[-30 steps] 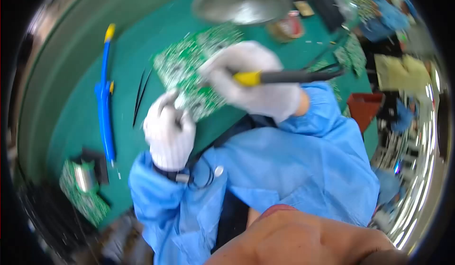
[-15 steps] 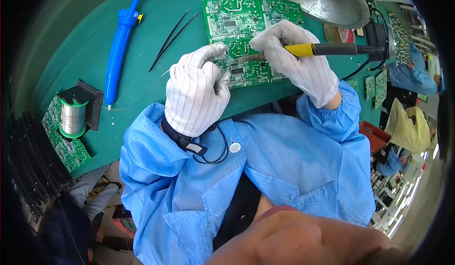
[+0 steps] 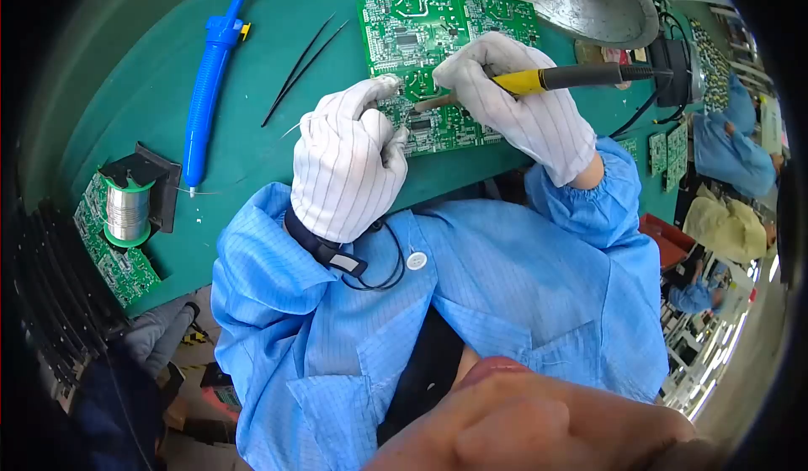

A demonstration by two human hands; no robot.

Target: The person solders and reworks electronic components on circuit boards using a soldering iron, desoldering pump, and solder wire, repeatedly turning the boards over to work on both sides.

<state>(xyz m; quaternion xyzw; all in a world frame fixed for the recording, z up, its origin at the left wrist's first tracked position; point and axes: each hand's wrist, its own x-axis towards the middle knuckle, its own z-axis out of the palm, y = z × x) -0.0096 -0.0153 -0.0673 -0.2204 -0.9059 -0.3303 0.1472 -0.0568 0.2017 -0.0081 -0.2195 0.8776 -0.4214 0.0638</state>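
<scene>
My right hand, in a white striped glove, is closed around a soldering iron with a yellow and dark grey handle. Its tip points left and down onto the green circuit board panel, near a dark chip. My left hand, gloved the same way, is closed at the panel's left edge, forefinger near the iron's tip. A thin silvery length of solder wire sticks out behind this hand; the part inside the fingers is hidden. A dark strap with a cord circles my left wrist.
Black tweezers and a blue solder sucker lie left of the panel. A solder wire spool stands near more boards. A round metal dish sits at the back right, and the iron's cable runs right. Co-workers sit beyond.
My right hand has shifted slightly left, bringing the soldering iron's tip left and a little lower on the board. My left hand has hardly moved.
</scene>
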